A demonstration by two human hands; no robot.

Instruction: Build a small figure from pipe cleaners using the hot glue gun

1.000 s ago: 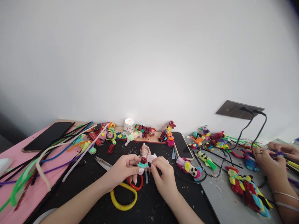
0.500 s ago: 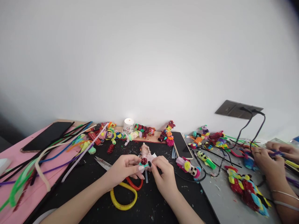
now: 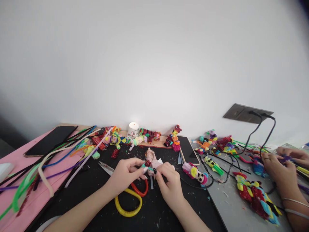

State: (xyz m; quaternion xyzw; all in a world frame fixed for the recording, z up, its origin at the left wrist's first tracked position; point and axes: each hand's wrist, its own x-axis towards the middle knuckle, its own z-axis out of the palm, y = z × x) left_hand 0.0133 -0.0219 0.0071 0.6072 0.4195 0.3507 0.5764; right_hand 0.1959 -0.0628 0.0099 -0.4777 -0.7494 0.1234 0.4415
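My left hand (image 3: 124, 174) and my right hand (image 3: 169, 183) meet over the black mat (image 3: 96, 199), both pinching a small pipe-cleaner figure (image 3: 149, 165) with a dark red middle and a teal band. Its pale pink part sticks out towards the wall. The fingers of both hands are closed round it. Under my hands lie scissors (image 3: 129, 199) with one yellow and one red handle loop, blades pointing left.
Loose pipe cleaners (image 3: 48, 161) spread over the pink surface at left, beside a dark phone (image 3: 49, 140). Finished figures (image 3: 142, 137) and a lit candle (image 3: 133, 129) line the wall. Another phone (image 3: 187, 149) lies right of the mat. Another person's hands (image 3: 277, 164) work at the right among figures and cables.
My hands have turned the small figure a little and shifted slightly towards the wall; the left fingers now cover more of it. The other person's hands stay at the right.
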